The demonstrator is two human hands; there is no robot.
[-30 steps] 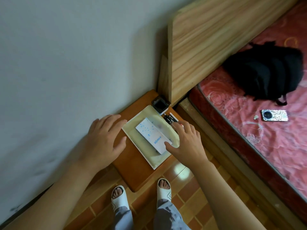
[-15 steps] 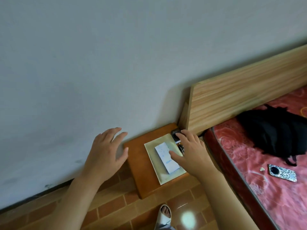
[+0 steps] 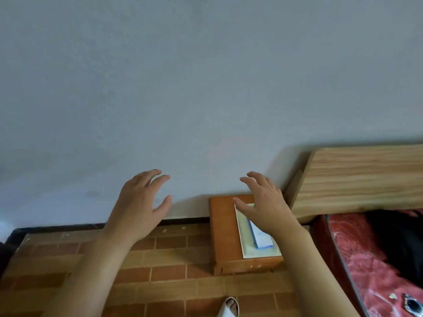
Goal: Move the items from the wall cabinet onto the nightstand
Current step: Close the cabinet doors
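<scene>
Left hand: the left hand (image 3: 139, 207) is raised in front of the pale wall (image 3: 183, 88), fingers spread and gently bent, palm turned away from the camera – it holds nothing.
Right hand: the right hand (image 3: 263, 205) is raised just beside it, fingers spread and loosely bent, also holding nothing; it appears in front of the far part of the nightstand, and whether it touches anything there cannot be told.
Nightstand: the orange-brown wooden nightstand (image 3: 223, 229) stands below the right hand and to the right of the left hand, its back against the wall.
Items on the nightstand: a flat cream-coloured pad (image 3: 248, 248) lies on the top, under the right hand's wrist; a small white box with blue edges (image 3: 263, 239) lies on the pad, partly hidden by the hand.
Headboard: a light wooden headboard (image 3: 366, 179) stands to the right of the right hand, next to the nightstand.
Bed: a red patterned mattress (image 3: 366, 259) lies to the right of the right forearm – a black bag (image 3: 398, 236) rests on it, and a small patterned object (image 3: 413, 304) sits near the bottom corner.
Floor: brown brick-patterned tiles (image 3: 171, 271) run beneath both forearms.
Foot: a foot in a white slipper (image 3: 229, 307) shows between the forearms at the bottom edge.
</scene>
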